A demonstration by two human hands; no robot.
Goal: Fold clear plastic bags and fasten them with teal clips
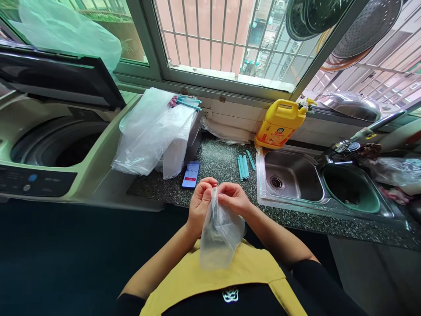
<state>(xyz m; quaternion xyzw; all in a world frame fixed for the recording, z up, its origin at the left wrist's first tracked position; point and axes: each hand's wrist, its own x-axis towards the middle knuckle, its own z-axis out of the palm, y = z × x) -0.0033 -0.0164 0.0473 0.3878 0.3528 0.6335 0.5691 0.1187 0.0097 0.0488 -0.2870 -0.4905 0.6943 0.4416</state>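
The left hand (199, 204) and right hand (236, 198) pinch a translucent plastic bag (219, 245) at its top, over the yellow apron (250, 267). From them, a steel sink (297, 175) and green basin (365, 195) lie near three o'clock; the yellow jug (279, 118), label illegible, and turquoise strips (243, 167) toward half past one; the phone (191, 174), digits blurred, at ten; piled bags (144, 140) toward half past ten.

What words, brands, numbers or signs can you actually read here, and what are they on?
Phone: what looks like "12 25", partly blurred; its red button's marking is too small.
Yellow jug: label lettering too small to read.
Washing machine panel: markings too blurred.
White emblem on the black clothing: no readable letters.
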